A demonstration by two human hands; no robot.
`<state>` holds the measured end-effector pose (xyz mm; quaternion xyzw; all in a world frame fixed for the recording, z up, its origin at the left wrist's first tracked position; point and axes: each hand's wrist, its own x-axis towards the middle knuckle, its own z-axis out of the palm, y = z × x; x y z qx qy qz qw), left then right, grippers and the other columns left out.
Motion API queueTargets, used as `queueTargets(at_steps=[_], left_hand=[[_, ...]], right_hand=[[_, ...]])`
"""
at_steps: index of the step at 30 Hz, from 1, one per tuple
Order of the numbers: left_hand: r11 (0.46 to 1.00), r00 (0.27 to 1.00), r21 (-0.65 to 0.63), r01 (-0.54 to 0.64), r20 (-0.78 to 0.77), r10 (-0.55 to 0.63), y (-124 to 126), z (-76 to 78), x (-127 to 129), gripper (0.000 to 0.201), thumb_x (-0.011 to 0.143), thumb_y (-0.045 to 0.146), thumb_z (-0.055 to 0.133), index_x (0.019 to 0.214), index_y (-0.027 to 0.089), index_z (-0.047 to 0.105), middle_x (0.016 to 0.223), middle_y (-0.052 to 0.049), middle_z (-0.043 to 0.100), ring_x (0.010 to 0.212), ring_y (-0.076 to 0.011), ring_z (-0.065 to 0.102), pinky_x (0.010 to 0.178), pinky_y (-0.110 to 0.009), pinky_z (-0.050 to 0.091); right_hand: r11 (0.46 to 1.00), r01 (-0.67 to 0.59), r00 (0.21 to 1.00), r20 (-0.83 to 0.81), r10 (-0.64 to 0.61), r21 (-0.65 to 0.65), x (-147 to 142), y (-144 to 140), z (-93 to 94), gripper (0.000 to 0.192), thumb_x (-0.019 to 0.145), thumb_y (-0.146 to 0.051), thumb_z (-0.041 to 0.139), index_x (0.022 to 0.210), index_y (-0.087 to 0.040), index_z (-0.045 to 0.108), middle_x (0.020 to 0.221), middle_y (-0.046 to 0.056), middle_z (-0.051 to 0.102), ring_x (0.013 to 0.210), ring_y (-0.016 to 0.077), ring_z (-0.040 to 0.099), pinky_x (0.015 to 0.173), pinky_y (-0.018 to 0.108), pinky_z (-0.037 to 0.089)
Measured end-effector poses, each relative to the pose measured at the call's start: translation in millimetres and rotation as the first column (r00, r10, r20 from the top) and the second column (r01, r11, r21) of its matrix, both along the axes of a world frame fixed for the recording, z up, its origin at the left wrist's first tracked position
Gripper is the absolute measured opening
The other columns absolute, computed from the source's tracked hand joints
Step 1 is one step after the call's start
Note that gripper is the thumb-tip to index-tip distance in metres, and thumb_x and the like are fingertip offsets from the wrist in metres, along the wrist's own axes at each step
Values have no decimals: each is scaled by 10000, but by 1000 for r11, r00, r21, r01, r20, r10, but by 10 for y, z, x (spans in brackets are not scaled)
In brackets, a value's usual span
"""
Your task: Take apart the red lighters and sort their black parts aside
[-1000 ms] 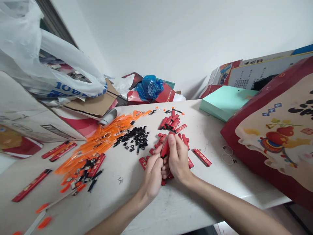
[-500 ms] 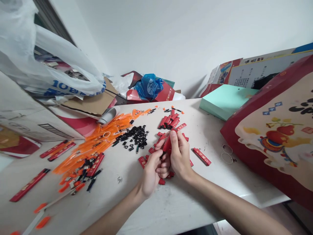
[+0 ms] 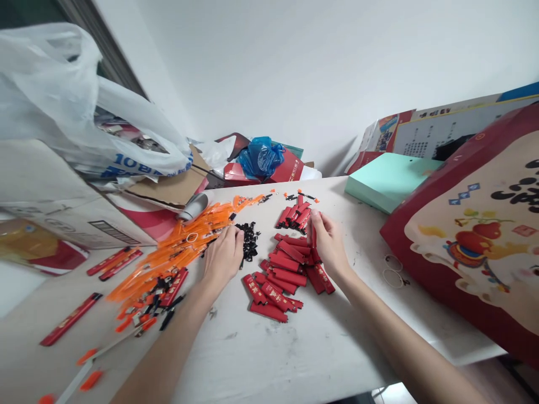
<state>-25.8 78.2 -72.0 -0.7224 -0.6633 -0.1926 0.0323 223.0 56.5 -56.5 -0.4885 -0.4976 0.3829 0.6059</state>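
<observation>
My left hand is above the left side of a pile of small black plastic parts, fingers curled down and closed; whatever they hold is hidden. In my right hand, a slim red casing is pinched between thumb and fingers, seen mostly edge-on. Below and left of that hand lies a loose heap of similar red casings, some printed with gold characters. A smaller cluster of red pieces with black ends rests just behind it.
Orange strips spread across the left of the table, with mixed metal, black and orange bits in front. Red-and-black sticks lie farther left. A carton under a white bag stands left; a mint-green box and large red printed bag stand right.
My hands have parted: the left went left to the black parts, while the right moved slightly right with the red casing. The red heap beneath is now uncovered. The view has shifted slightly.
</observation>
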Motion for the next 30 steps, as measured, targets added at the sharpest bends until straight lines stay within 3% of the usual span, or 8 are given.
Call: queueTargets(at_steps=[3,6,8,13,18,22,26,30], left_hand=[[999,976,29,-45,-212,50,49,-84,-52,346,1044,324,279,1106,167,582,1129,-160,662,992,-323,631,783,-392,447],[998,953,43,-46,-297,57,65,-125,-75,354,1038,300,292,1135,138,592,1114,-184,649,1057,-349,597,889,-449,443],[998,959,37,-49,-279,57,81,-148,-91,342,1033,295,308,1140,137,592,1132,-189,640,1089,-363,579,935,-490,429],[999,974,27,-29,-224,34,124,-210,-132,309,1031,298,322,1108,167,592,1131,-166,621,1096,-351,573,974,-515,413],[996,993,91,14,-121,-2,139,-214,-138,301,1019,302,343,1150,168,577,1161,-162,613,1103,-338,567,941,-480,420],[990,997,121,74,25,-77,110,-138,-81,240,948,171,378,1046,202,595,1135,-107,669,1101,-290,593,932,-431,396],[986,987,151,73,128,-93,59,-61,-15,152,884,166,462,917,223,599,997,-44,721,1005,-256,638,911,-405,382],[984,985,169,61,151,-87,28,-41,10,103,840,196,534,878,224,625,928,-32,727,941,-255,641,893,-402,378]], right_hand=[[997,-74,957,283,62,32,28,45,-75,454,1017,-574,443,730,-223,477,627,-40,465,587,146,429,586,271,328],[996,-90,791,609,63,14,65,74,-137,441,1052,-527,386,792,-222,571,651,-19,536,629,170,500,638,278,340],[996,-92,697,713,70,-8,87,90,-166,460,1072,-480,343,814,-221,622,662,4,578,638,186,529,643,289,340],[987,-161,628,774,80,28,88,111,-223,290,1034,-395,504,993,-228,738,918,72,682,896,235,605,770,313,401],[970,-240,568,817,98,50,56,121,-268,290,1039,-370,513,1039,-223,763,924,82,651,931,232,589,827,319,442],[990,-130,555,831,24,58,150,205,-275,311,1058,-320,458,1044,-205,747,980,89,674,947,234,581,865,333,445],[999,14,510,859,-50,49,394,359,-301,366,1025,-140,386,1230,-161,688,1225,158,661,1138,309,512,935,417,406],[1000,-16,426,904,24,-19,575,456,-365,448,951,-51,420,1291,-200,670,1357,129,640,1231,318,471,959,431,375]])
